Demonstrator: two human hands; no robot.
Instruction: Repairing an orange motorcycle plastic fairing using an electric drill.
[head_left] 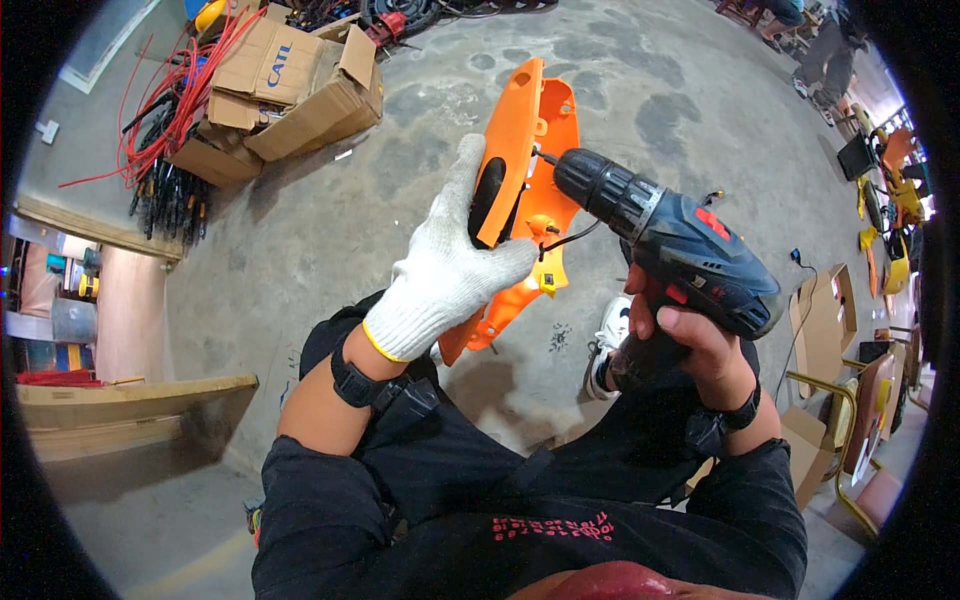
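Note:
My left hand (445, 260), in a white knit glove, is closed around a curved orange plastic shell (514, 150) held upright above my knees. A black oval piece (487, 198) sits on the shell's left side, and a small yellow part (547, 282) shows at its inner lower side. My right hand (695, 335), bare, grips a dark blue and black cordless drill (690, 245) by its handle. The drill points left, its bit reaching the shell's inner edge; whether it sits on a screw is too small to tell. A black wire (578, 238) runs from the shell behind the drill.
Open cardboard boxes (290, 95) stand at the far left, beside red cables (170, 105). A wooden ledge (140, 395) is at my left. On the right are a metal-framed chair (868, 430), flat cardboard (820, 310) and orange and yellow parts. Another person (830, 65) is far right.

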